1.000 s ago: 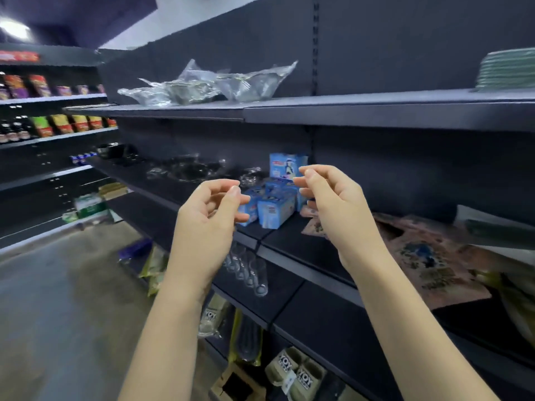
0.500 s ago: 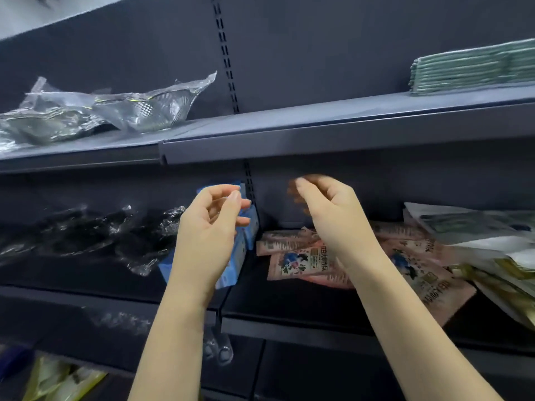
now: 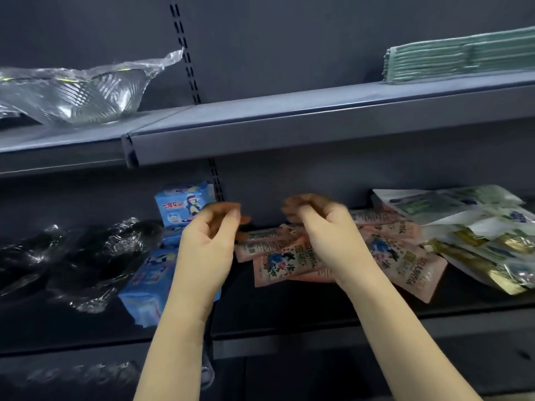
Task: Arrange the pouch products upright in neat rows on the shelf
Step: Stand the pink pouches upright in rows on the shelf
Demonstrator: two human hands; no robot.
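Head view. Both bare forearms reach up from the bottom edge toward the middle dark grey metal shelf (image 3: 289, 319). The left hand (image 3: 207, 244) is raised in front of the shelf with its fingers (image 3: 224, 211) curled loosely inward, thumb near the fingertips; nothing is seen held in it. The right hand (image 3: 327, 230) hangs above the pile of pink flat pouches with flower print (image 3: 286, 263); its fingers (image 3: 298, 205) are bent downward and blurred, and whether they pinch a pouch cannot be told.

The pink pouches lie flat and overlapping on the middle shelf, none upright, spread from just right of the perforated upright rail (image 3: 215, 180) toward the right. Their lower corners come near the shelf's front edge but do not overhang it. To their right, touching them, is a heap of green, white and gold foil packets (image 3: 477, 227), also lying flat and reaching the right frame edge.

Left of the rail, blue printed soft packs (image 3: 183, 206) stand and lean, one tilted toward the front lip (image 3: 144, 285). Further left lie dark items in clear crinkled wrap (image 3: 86, 256).

Open shelf surface shows between the pink pile and the front edge, and in the shaded back strip behind the hands.

Upper shelf (image 3: 289, 131): clear plastic-wrapped ware (image 3: 81, 94) at left, a stack of pale green flat cloths (image 3: 463, 57) at right, bare deck between them.
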